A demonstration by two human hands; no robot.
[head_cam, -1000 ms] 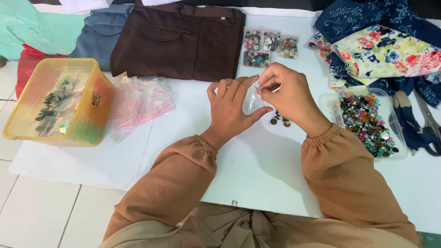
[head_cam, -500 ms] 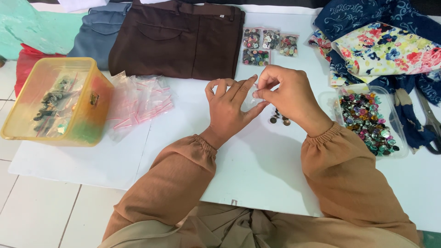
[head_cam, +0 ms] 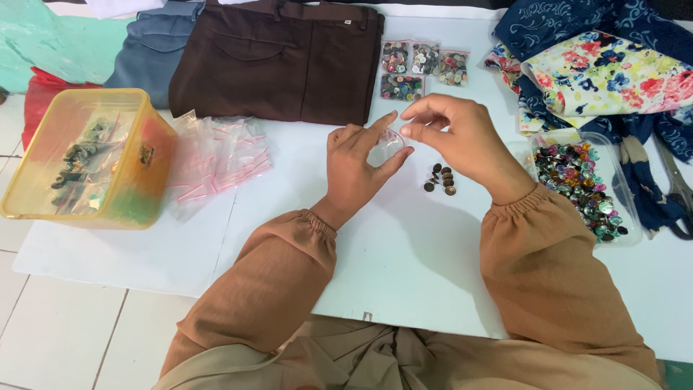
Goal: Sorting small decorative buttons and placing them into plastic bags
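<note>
My left hand (head_cam: 359,168) holds a small clear plastic bag (head_cam: 383,148) between thumb and fingers above the white table (head_cam: 404,253). My right hand (head_cam: 462,139) pinches the bag's upper edge with its fingertips. Just below the hands, a small cluster of dark metal buttons (head_cam: 440,178) lies on the table. Both arms wear brown sleeves.
A clear tray of mixed colourful buttons (head_cam: 581,189) sits right of my right hand. Several filled button bags (head_cam: 417,68) lie beyond the hands beside folded brown trousers (head_cam: 278,61). Empty zip bags (head_cam: 220,155) and a yellow plastic box (head_cam: 83,159) lie left. Floral fabrics (head_cam: 606,68) and scissors (head_cam: 675,184) are at right.
Both hands have stayed together on the small bag, with only slight finger shifts; the right fingertips now pinch its top edge.
</note>
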